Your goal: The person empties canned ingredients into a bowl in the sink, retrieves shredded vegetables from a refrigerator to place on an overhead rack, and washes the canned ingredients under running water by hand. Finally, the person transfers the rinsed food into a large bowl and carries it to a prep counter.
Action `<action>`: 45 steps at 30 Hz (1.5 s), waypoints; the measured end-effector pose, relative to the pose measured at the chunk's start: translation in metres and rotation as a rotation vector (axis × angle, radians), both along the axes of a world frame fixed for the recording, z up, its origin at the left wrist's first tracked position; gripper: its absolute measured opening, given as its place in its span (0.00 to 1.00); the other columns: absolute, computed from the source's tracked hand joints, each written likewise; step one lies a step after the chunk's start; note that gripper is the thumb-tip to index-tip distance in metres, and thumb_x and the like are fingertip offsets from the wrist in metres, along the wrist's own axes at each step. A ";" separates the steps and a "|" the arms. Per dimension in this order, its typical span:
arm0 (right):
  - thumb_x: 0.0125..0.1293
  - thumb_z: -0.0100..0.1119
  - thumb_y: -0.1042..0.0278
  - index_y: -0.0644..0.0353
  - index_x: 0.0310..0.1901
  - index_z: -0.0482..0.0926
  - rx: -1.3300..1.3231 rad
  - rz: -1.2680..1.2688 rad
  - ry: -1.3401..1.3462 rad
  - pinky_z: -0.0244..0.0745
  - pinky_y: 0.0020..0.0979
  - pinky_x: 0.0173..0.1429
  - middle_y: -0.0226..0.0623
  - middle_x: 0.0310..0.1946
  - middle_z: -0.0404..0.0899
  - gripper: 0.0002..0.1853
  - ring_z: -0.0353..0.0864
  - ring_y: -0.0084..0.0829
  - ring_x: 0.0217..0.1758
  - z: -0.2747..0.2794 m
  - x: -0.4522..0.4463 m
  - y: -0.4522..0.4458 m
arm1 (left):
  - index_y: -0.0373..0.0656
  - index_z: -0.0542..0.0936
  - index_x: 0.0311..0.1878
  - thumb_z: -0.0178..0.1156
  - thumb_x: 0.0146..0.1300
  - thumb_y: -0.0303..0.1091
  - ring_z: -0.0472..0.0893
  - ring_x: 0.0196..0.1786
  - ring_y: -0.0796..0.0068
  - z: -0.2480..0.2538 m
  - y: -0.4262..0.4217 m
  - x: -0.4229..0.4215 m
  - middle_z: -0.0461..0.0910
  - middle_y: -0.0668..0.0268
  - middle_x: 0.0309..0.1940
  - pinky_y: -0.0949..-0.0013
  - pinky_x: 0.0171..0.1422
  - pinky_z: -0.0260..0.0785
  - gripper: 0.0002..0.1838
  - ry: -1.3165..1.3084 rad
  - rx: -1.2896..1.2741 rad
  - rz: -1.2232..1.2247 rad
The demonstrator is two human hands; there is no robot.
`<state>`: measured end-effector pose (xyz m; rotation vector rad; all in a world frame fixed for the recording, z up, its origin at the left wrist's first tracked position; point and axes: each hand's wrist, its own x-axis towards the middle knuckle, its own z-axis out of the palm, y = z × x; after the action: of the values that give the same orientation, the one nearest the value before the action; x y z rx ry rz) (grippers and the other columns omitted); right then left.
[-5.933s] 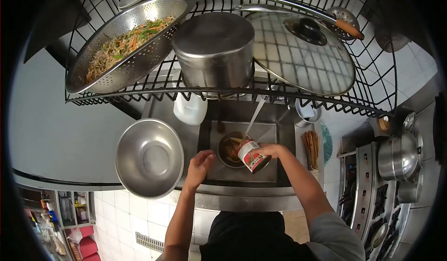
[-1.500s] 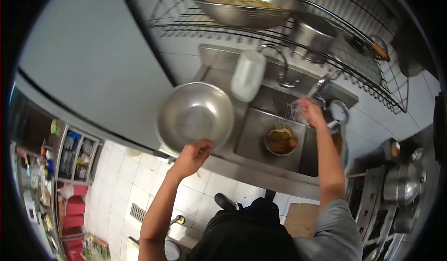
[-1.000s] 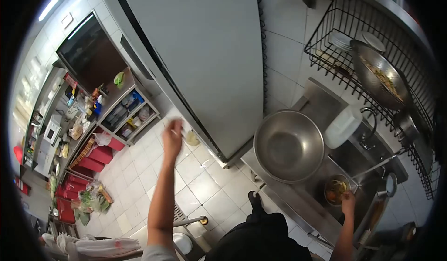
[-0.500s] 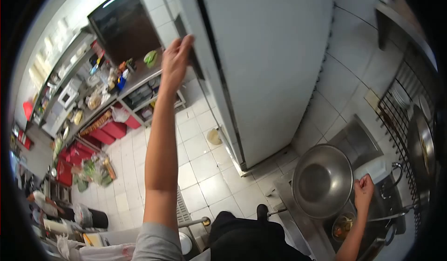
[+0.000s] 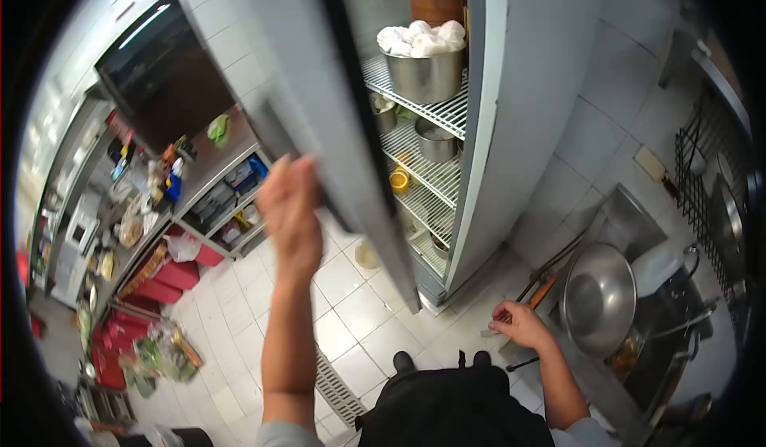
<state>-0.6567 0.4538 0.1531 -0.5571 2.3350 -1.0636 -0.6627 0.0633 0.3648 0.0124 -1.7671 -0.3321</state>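
Observation:
My left hand (image 5: 293, 216) is blurred, its fingers wrapped at the handle on the edge of a tall grey refrigerator door (image 5: 335, 104), which stands ajar. Through the gap, wire shelves (image 5: 427, 168) show. On the upper one sits a steel pot (image 5: 425, 78) heaped with white, cloth-like bundles; below are a smaller steel pot (image 5: 436, 140) and an orange-yellow item (image 5: 399, 180). My right hand (image 5: 520, 325) hovers over the floor, left of a large steel bowl (image 5: 600, 299) and apart from it. Its fingers are loosely bent with a gap, and nothing visible is in them.
Right of me, the bowl rests at a sink with a faucet (image 5: 692, 257); a black wire rack (image 5: 698, 200) hangs on the wall. At left stand a cluttered counter (image 5: 227, 140), red bins (image 5: 171, 278) and a bag of vegetables (image 5: 163, 351) on the tiled floor.
The refrigerator door has swung open with my left hand on it, baring the shelves inside. My right hand has left the bowl's side and moved left. My view has turned.

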 end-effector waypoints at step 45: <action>0.67 0.55 0.55 0.61 0.59 0.76 0.185 -1.288 0.952 0.65 0.50 0.70 0.55 0.59 0.75 0.24 0.72 0.57 0.64 -0.135 -0.277 -0.229 | 0.37 0.80 0.47 0.58 0.73 0.39 0.78 0.41 0.77 -0.283 -0.138 -0.275 0.81 0.66 0.38 0.71 0.45 0.74 0.13 -1.514 0.441 -1.417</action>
<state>-0.9340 0.2250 0.0181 0.8981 3.6916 -1.1219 -0.9376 -0.0749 0.0820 -0.9227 -2.8139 -2.1641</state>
